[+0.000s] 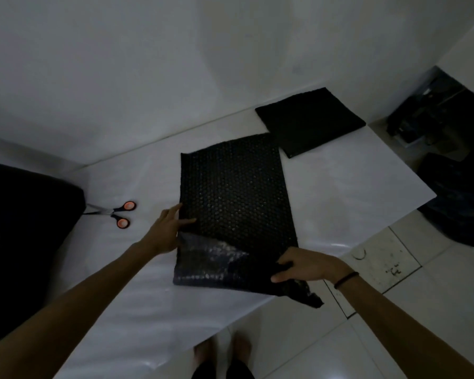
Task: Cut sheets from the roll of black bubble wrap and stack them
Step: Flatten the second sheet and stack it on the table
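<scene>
Forearms (93, 291) span the tabletop (340, 187): right hand (309, 265) keeps a closed grip on the cut sheet (236, 198) at its near corner, left hand (166, 231) lies straight-fingered at its edge. Stacking step, likely; next, square it onto the stack (309, 121).

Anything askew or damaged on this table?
Yes. On the bubble wrap sheet, the near edge is folded over and the ragged corner by the right hand overhangs the table. The stack beyond lies flat.
</scene>
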Available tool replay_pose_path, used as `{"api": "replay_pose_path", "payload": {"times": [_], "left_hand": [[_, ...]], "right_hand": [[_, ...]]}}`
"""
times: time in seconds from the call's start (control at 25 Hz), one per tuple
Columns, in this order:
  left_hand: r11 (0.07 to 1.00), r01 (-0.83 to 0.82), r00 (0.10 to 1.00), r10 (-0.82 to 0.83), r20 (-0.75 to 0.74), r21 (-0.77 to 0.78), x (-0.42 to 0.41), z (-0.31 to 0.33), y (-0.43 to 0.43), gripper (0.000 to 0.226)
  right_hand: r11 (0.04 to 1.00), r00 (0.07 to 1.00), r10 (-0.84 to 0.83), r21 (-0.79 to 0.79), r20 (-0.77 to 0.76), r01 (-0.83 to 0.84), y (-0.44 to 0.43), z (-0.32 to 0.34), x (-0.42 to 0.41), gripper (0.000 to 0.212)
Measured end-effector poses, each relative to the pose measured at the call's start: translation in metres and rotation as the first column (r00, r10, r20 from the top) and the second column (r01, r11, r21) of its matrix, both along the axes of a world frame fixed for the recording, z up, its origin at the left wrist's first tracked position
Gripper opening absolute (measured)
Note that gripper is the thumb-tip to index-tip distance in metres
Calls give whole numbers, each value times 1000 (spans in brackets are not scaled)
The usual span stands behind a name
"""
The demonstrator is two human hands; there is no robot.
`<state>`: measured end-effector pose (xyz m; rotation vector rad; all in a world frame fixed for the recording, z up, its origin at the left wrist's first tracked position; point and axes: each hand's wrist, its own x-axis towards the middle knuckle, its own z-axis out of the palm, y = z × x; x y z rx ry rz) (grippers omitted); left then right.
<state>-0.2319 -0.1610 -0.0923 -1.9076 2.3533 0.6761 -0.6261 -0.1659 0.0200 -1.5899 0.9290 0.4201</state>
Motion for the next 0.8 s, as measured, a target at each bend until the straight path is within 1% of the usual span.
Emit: {"api": "replay_pose_path", "payload": {"times": [0.04, 0.08, 0.12, 0.2, 0.24, 0.28, 0.32, 0.36, 0.44, 0.48, 0.52, 0.56, 0.6, 0.64, 0.68, 0.72, 0.76, 0.8], "left_hand": [[999, -31, 999, 31, -32, -9, 2, 2, -5, 43], [999, -32, 999, 32, -28, -19, 5, 4, -9, 39], [999, 10, 1000, -10, 0, -50, 6, 8, -11, 40], [983, 144, 989, -147, -13, -110, 13, 5, -11, 51], [966, 228, 973, -229, 4, -121, 15, 6, -9, 56], [951, 297, 955, -296, 25, -86, 18, 9, -6, 57], [941, 333, 943, -332, 18, -59, 18, 12, -3, 54], [935, 354, 935, -354, 13, -19, 18, 12, 2, 52], [918, 398, 915, -397, 71, 8, 21, 11, 9, 62], [946, 321, 945, -324, 50, 47, 23, 13, 13, 66], [984, 162, 986, -158, -57, 72, 24, 16, 15, 64], [986, -73, 966, 107, -235, 148, 23, 24, 18, 58], [916, -283, 826, 383, -414, 282, 23, 28, 16, 50], [797, -403, 572, 603, -556, 449, 19, 38, 15, 45], [674, -439, 314, 735, -601, 595, 18, 41, 11, 42], [599, -408, 155, 789, -595, 689, 17, 46, 6, 43], [605, -393, 149, 785, -601, 692, 16, 46, 2, 46], [631, -392, 171, 765, -621, 669, 12, 51, -1, 47]], "right_hand": [[999, 999, -15, -48, 38, 17, 4, -9, 7, 41], [995, 997, -41, -92, 68, 47, 6, -16, 13, 41], [989, 993, -71, -123, 89, 82, 2, -19, 15, 41], [974, 994, -88, -202, 65, 99, -17, -16, 8, 32], [969, 998, -61, -241, 13, 62, -30, -8, 4, 34], [962, 999, -6, -271, -38, -5, -45, 2, 1, 40], [948, 993, 42, -309, -106, -73, -59, 11, 0, 42], [925, 986, 74, -358, -152, -125, -73, 19, 4, 36], [854, 976, 94, -488, -196, -180, -100, 31, 21, 10], [782, 973, 96, -589, -208, -203, -111, 32, 36, 8], [682, 968, 102, -692, -230, -236, -121, 30, 52, 12], [576, 961, 112, -771, -254, -271, -130, 26, 67, 14], [481, 955, 117, -826, -272, -294, -137, 22, 84, 16], [415, 950, 121, -854, -289, -313, -144, 17, 99, 17], [393, 950, 116, -865, -291, -313, -150, 12, 113, 17], [399, 953, 87, -867, -289, -299, -157, 4, 123, 16], [413, 962, 45, -872, -268, -262, -162, -4, 130, 17], [405, 976, -28, -895, -218, -188, -166, -10, 134, 23]]}}
